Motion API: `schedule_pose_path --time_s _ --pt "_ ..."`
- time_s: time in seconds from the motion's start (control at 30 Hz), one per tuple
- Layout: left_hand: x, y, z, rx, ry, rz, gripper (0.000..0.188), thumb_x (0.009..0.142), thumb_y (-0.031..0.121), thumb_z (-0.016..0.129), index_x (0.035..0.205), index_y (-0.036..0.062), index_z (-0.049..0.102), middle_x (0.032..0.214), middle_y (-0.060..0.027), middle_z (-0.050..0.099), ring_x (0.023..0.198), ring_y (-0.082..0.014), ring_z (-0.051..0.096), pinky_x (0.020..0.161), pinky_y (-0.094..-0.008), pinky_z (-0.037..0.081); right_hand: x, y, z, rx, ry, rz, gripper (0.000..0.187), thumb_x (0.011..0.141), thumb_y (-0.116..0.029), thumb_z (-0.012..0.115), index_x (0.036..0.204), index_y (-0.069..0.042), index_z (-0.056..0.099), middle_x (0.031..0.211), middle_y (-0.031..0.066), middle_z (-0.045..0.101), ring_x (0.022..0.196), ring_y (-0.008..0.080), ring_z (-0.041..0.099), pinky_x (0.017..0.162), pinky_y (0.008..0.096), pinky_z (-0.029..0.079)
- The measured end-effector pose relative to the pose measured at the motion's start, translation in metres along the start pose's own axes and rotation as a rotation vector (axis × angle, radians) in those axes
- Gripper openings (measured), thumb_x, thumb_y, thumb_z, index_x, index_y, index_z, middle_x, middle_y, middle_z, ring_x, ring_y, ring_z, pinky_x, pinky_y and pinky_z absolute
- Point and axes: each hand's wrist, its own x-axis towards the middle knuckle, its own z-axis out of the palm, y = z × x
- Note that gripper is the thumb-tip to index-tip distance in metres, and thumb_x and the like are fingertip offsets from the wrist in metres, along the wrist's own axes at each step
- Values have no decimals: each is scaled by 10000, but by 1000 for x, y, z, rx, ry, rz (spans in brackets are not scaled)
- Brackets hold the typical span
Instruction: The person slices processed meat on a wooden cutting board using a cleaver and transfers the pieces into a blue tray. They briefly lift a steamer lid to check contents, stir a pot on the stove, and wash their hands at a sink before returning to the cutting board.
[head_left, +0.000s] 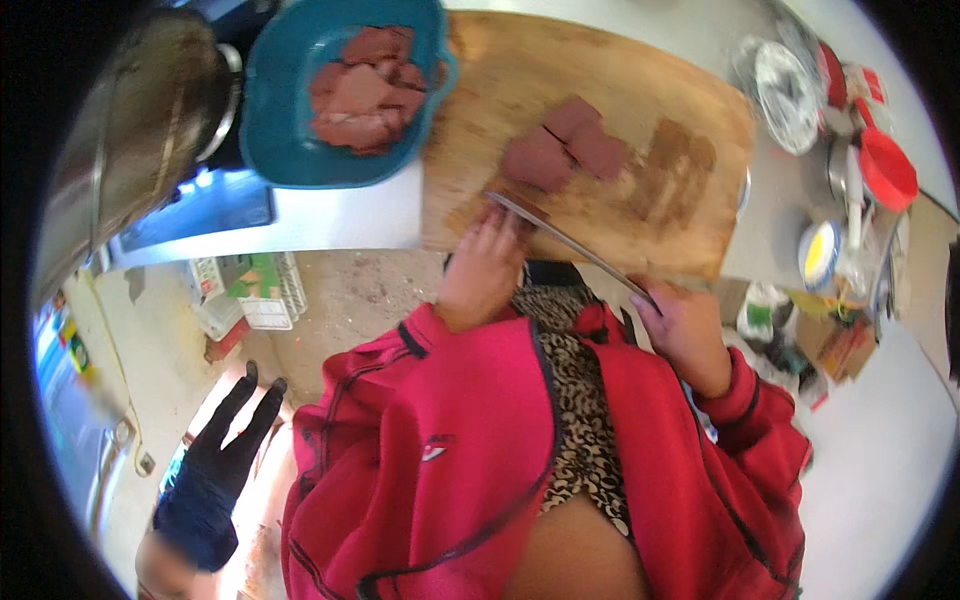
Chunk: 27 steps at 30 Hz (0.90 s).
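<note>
Right hand (688, 330) clamped on knife (570, 243) handle; blade lies across board (690, 130) edge. Left hand (482, 270) fingers together, tips touching blade near its point. Meat (565, 145) just beyond fingertips.

On the wooden cutting board (640, 100) lie 3 dark red meat slabs (565, 145). The right hand (685, 325) grips a long knife (570, 243); the left hand (482, 270) rests at the blade's tip. A teal bowl (275, 95) of meat pieces (365, 88) sits at the board's left end.
</note>
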Motion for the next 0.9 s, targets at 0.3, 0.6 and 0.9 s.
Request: schedule_pose_path --time_s 0.3,0.6,0.9 --pt "4 -6 -18 176 24 118 427 870 235 524 1209 8 651 1394 -184 494 1267 -319 460 990 -413 406 11 -9 -8 -21 86 -76 198 894 -228 650 867 -32 643 742 221 636 693 435 621 625 508 475" --pt "1 -7 -2 154 64 111 351 875 212 528 1139 26 665 1382 -161 503 1270 -295 463 1001 -372 409 33 -5 1 -84 54 -116 238 891 -248 669 837 -17 648 686 231 623 662 440 620 604 524 473" --pt "1 -4 3 208 135 115 357 874 218 527 1164 42 639 1348 -136 515 1204 -257 477 944 -340 416 40 8 54 -96 171 -86 305 911 -289 654 814 -1 627 691 254 627 659 465 614 611 535 471"
